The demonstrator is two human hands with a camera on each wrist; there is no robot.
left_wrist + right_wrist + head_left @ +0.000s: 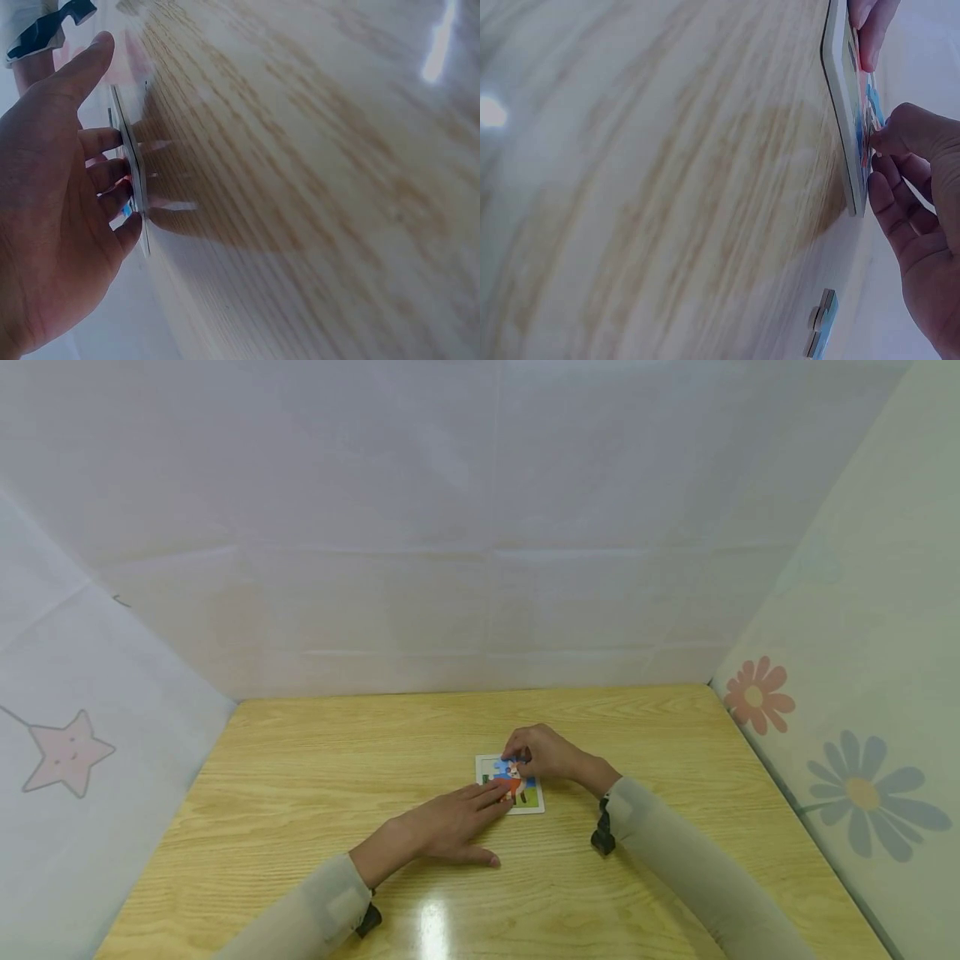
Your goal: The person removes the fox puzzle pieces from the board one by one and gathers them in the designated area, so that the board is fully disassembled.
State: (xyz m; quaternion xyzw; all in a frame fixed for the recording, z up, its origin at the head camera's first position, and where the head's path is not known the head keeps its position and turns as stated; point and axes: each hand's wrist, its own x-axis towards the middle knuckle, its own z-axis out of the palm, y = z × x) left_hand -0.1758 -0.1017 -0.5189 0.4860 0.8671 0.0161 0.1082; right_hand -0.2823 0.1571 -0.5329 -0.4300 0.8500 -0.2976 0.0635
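Observation:
A small picture jigsaw puzzle (532, 800) in a white-bordered tray lies flat on the table, with blue, orange and green artwork. My left hand (459, 822) rests its straight fingers on the near left part of the picture, thumb spread apart over the table. Over the far right part, my right hand (551, 753) pinches a puzzle piece (876, 106) with thumb and fingers. That piece is light blue in the right wrist view and stands tilted up from the tray (840, 97). The fingers hide much of it. From the left wrist, the tray (136, 165) shows edge-on under the fingertips.
A loose blue puzzle piece (823, 324) lies on the table beyond the tray in the right wrist view. The wooden table (300, 777) is bounded by a pale back sheet (465, 610) and side sheets with a star (70, 753) and flowers (862, 793).

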